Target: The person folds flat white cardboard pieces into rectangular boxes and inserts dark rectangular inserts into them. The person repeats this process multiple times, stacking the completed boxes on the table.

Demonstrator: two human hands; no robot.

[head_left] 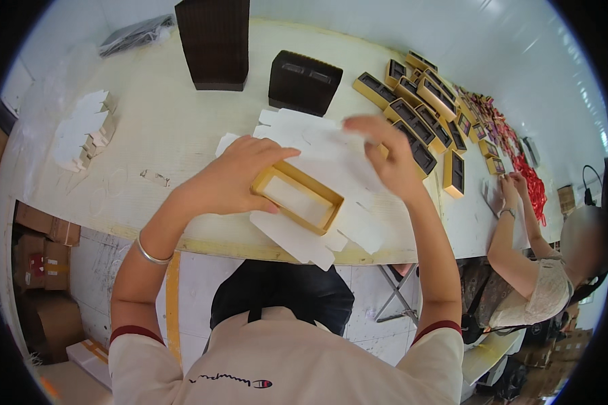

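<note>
My left hand (pixel 231 174) grips the left end of an open rectangular gold box (pixel 285 208), thumb on the near side and fingers on the far side. The box shows a pale bottom and lies tilted over flat white card pieces (pixel 294 244) near the table's front edge. Raised to the right of the box is my right hand (pixel 390 154), apart from it. Motion smears its fingers, so I cannot tell whether they hold anything. Just beyond that hand lie several gold boxes with black inserts (pixel 412 116).
A tall black stack (pixel 216 47) and a shorter black stack (pixel 305 82) stand at the back. White folded card pieces (pixel 86 131) lie at left. On the right, red ribbons (pixel 532 177) are heaped beside another person (pixel 530 287), whose hands are over the table (pixel 148 152).
</note>
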